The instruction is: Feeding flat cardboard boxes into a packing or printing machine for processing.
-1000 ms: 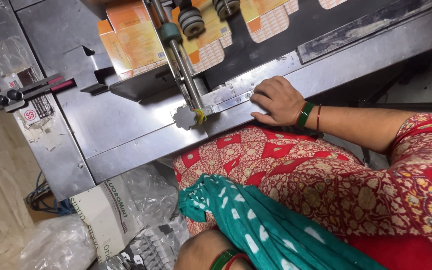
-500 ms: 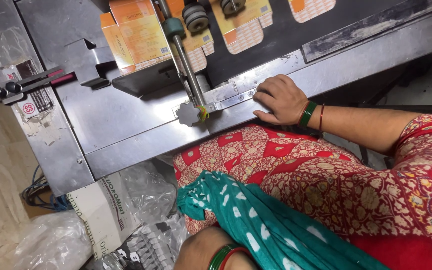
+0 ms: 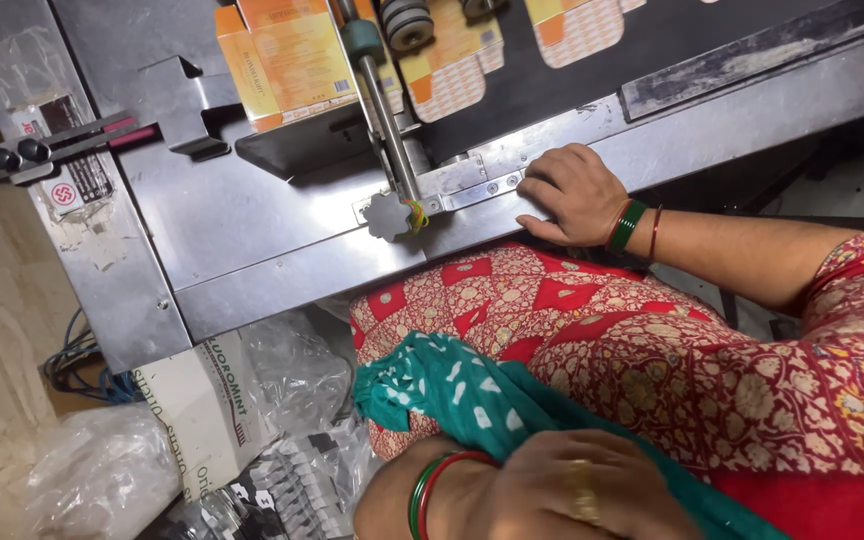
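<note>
Just right of the star knob (image 3: 388,215), right hand (image 3: 577,192) lies flat on the steel machine ledge (image 3: 282,275), grip spread, holding nothing. Left hand (image 3: 562,490) in lap, grip possibly closed. Risk: fingers near rollers (image 3: 407,22) above knob, feeding orange cartons (image 3: 287,60); pinch if they drift

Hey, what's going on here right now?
A seated person rests the right hand flat on the steel edge of a packing machine. Orange cartons sit on its dark belt, above a star-shaped knob. The left hand lies in the lap on a teal cloth, holding nothing visible. Clear plastic bags lie on the floor.
</note>
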